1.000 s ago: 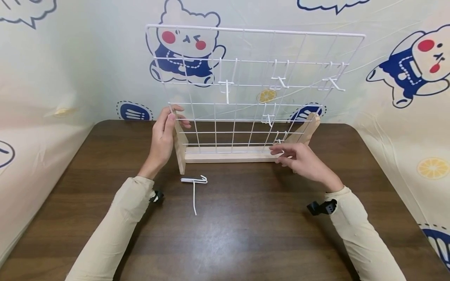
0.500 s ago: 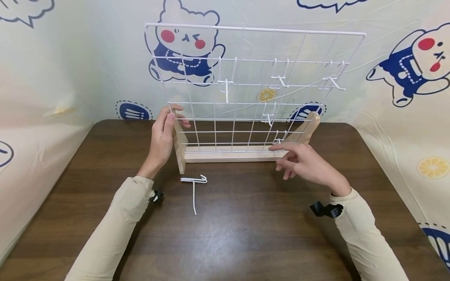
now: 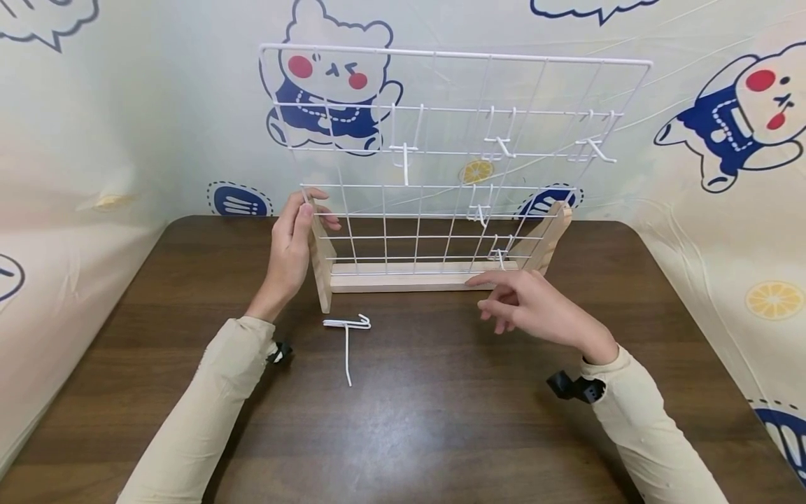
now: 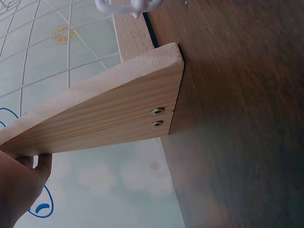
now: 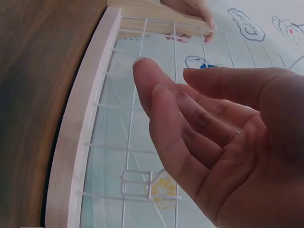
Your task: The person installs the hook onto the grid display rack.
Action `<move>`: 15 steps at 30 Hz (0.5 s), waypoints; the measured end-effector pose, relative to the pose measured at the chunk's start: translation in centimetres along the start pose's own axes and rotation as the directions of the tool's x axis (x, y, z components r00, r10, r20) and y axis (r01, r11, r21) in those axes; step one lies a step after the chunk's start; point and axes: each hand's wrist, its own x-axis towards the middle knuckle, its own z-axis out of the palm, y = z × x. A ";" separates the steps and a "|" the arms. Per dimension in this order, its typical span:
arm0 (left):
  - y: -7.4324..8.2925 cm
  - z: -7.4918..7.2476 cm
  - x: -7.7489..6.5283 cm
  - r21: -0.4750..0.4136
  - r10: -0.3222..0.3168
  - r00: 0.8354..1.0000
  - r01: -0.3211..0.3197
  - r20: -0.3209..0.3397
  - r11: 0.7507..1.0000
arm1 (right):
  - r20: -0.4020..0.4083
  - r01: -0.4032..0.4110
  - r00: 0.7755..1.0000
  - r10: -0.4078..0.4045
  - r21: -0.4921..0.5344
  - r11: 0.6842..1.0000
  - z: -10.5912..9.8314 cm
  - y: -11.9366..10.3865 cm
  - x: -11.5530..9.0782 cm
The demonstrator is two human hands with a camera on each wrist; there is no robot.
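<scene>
A white wire grid rack (image 3: 462, 56) stands upright on the table in a wooden base (image 3: 403, 282). My left hand (image 3: 292, 245) grips the left wooden side panel (image 3: 322, 262), its fingers reaching behind the panel in the left wrist view. Several white hooks hang on the grid, among them a low one (image 3: 499, 255) at the right. Just in front of that hook, my right hand (image 3: 535, 308) hovers with loosely bent fingers and holds nothing. A loose white hook (image 3: 348, 350) lies on the table in front of the rack's left end.
The brown wooden table (image 3: 403, 434) runs back to a patterned cloth backdrop (image 3: 157, 105). At the rack's other end rises the right wooden side panel (image 3: 546, 238).
My right hand has drawn slightly down and left, away from the lowest hook, which shows more fully. The left hand has kept its grip on the side panel.
</scene>
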 end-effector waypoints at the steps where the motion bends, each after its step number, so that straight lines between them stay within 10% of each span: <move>1: 0.3 0.1 0.0 0.004 0.004 1.000 -0.004 0.002 1.000 | 0.000 0.010 1.000 -0.010 0.001 1.000 0.2 0.0 0.1; 15: -1.1 -0.3 0.1 0.016 0.014 1.000 -0.014 -0.004 1.000 | 0.068 0.051 0.996 -0.054 0.041 0.998 2.3 -0.7 0.5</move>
